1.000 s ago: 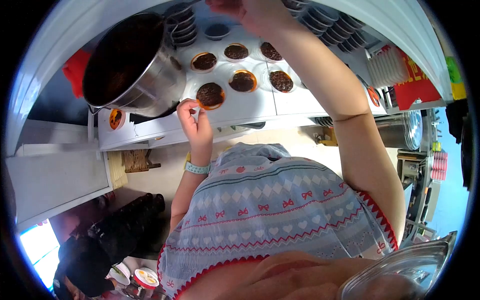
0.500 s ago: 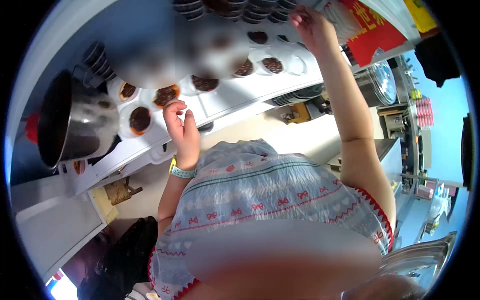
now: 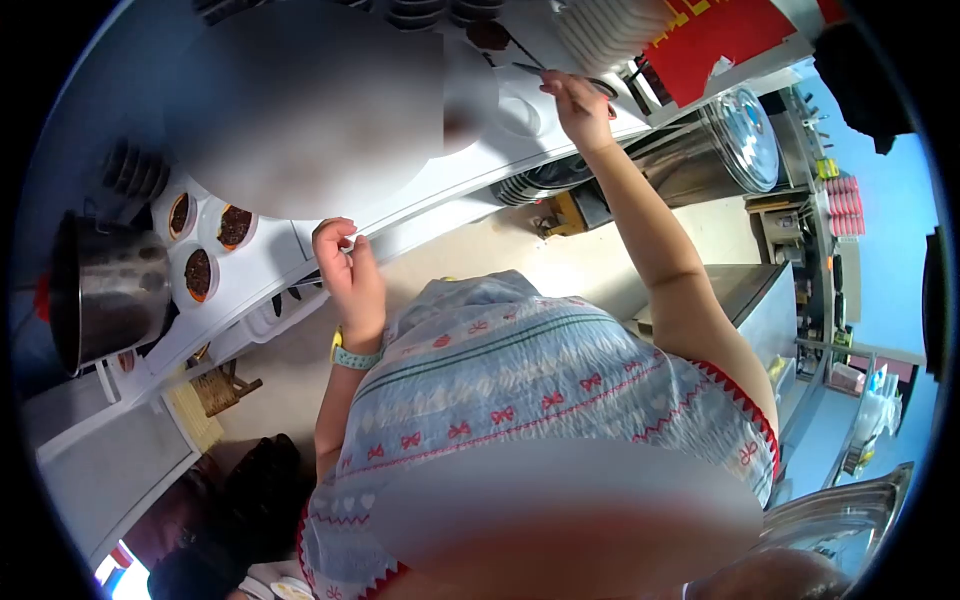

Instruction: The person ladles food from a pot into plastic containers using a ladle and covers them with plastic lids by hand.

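My right hand is closed around a pair of scissors, with the grey blade pointing left and the dark and red handle loops behind the fingers. It is over the white counter, near a stack of white containers. My left hand hovers at the counter's front edge, fingers loosely bent, thumb apart, and holds nothing visible. To its left stand white cups with a dark filling. A large blurred patch hides much of the counter.
A steel pot stands at the counter's left end. Stacked dark bowls are behind it. Red paper lies at the right end. Below it is a big steel pot with a shiny lid. Shelves line the right side.
My right hand has come down from the back of the counter and now has scissors in it. My left hand has barely moved. The view has shifted to the right.
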Tool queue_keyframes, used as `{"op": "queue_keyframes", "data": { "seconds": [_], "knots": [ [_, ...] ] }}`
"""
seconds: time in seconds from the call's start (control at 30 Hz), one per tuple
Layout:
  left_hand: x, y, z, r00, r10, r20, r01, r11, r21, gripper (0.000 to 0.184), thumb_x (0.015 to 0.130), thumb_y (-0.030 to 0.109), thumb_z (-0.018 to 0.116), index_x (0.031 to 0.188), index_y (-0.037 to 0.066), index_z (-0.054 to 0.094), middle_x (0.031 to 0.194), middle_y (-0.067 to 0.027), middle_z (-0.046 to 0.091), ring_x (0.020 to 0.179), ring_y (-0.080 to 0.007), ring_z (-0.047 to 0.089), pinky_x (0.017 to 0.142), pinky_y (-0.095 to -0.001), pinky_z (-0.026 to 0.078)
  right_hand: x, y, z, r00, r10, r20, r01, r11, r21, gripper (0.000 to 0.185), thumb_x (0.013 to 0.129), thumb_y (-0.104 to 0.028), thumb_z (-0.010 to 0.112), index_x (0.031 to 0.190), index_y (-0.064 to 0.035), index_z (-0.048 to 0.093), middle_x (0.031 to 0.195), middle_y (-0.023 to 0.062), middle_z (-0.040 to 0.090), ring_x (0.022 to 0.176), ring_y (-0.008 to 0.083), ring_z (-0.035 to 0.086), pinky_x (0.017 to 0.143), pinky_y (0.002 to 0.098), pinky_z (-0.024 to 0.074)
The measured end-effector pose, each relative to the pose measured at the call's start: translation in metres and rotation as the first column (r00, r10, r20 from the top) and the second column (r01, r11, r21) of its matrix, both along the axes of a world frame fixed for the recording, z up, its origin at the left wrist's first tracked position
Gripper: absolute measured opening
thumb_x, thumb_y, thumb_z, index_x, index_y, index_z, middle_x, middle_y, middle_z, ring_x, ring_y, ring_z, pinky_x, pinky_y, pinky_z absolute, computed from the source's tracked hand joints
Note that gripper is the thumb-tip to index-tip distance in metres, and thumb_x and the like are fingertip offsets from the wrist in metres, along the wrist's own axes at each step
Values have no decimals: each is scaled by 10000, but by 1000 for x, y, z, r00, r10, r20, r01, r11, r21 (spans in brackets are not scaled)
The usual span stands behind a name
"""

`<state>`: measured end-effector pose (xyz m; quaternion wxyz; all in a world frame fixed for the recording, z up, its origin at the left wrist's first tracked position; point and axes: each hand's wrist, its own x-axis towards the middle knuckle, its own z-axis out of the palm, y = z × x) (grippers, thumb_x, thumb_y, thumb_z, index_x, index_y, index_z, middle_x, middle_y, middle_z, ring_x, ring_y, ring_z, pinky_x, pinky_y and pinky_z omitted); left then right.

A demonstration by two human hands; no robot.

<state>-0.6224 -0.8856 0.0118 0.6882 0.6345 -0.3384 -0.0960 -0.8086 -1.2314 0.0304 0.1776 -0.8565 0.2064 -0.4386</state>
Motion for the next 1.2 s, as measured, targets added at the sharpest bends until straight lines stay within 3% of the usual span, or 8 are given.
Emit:
{"op": "queue_keyframes", "data": {
  "seconds": [0.17, 0.37, 0.47, 0.63, 0.7, 1.0, 1.1, 1.2],
  "knots": [
    [-8, -1, -13, 999, 41, -30, -41, 999, -9, 255, 859, -80, 482, 1081, 45, 497, 1106, -44, 496, 927, -114, 435, 839, -249, 365, -12, -2, -3, 974, 109, -198, -143, 975, -170, 243, 862, -20, 642, 1097, -76, 673, 916, 140, 656, 764, 289, 651, 663, 334, 528],
    [-19, -3, -14, 998, 46, -43, -47, 999, -13, 256, 862, -83, 476, 1082, 47, 491, 1099, -41, 489, 918, -106, 425, 830, -239, 360, -9, -4, -6, 958, 220, -183, -260, 936, -239, 316, 830, 53, 643, 1125, -58, 670, 946, 131, 640, 767, 264, 634, 677, 317, 516],
    [-20, -2, -17, 997, 54, -46, -55, 998, -18, 251, 866, -83, 472, 1080, 47, 487, 1096, -42, 484, 916, -104, 422, 827, -237, 357, -12, -5, -7, 960, 196, -201, -227, 963, -148, 312, 830, 49, 644, 1121, -60, 672, 957, 132, 640, 781, 270, 635, 688, 320, 517],
    [-19, -1, -17, 996, 68, -50, -69, 997, -19, 250, 867, -85, 467, 1079, 46, 484, 1099, -40, 483, 909, -105, 423, 823, -238, 358, -10, -11, -11, 950, 201, -237, -252, 944, -212, 303, 829, 45, 646, 1116, -51, 671, 964, 137, 646, 789, 274, 642, 690, 319, 522],
    [-22, 1, -15, 996, 73, -56, -75, 997, -22, 253, 864, -85, 469, 1080, 46, 487, 1098, -37, 486, 911, -106, 426, 823, -237, 359, -12, -7, -12, 965, 196, -176, -230, 952, -200, 308, 829, 40, 648, 1118, -64, 672, 968, 137, 649, 784, 279, 642, 680, 324, 526],
    [-24, 3, -9, 995, 94, -45, -93, 995, 34, 243, 868, -80, 474, 1075, 47, 495, 1082, -32, 493, 919, -107, 428, 834, -243, 364, -6, -4, -13, 957, 170, -236, -204, 970, -130, 251, 852, 15, 647, 1087, -71, 674, 970, 140, 653, 770, 287, 649, 674, 326, 531],
    [-23, 2, -13, 995, 93, -34, -94, 996, -10, 238, 871, -80, 472, 1072, 45, 495, 1072, -31, 491, 918, -108, 428, 834, -244, 365, -1, -10, -13, 976, 165, -144, -190, 964, -185, 258, 851, 16, 650, 1093, -71, 672, 958, 137, 655, 767, 283, 647, 673, 321, 530],
    [-24, 4, -9, 996, 89, -27, -87, 995, 45, 248, 868, -87, 468, 1075, 46, 492, 1071, -33, 486, 918, -110, 428, 837, -245, 365, -1, -7, -16, 958, 186, -217, -228, 955, -189, 269, 845, 14, 637, 1100, -68, 670, 937, 135, 647, 761, 284, 646, 644, 344, 531]
  ]
}}
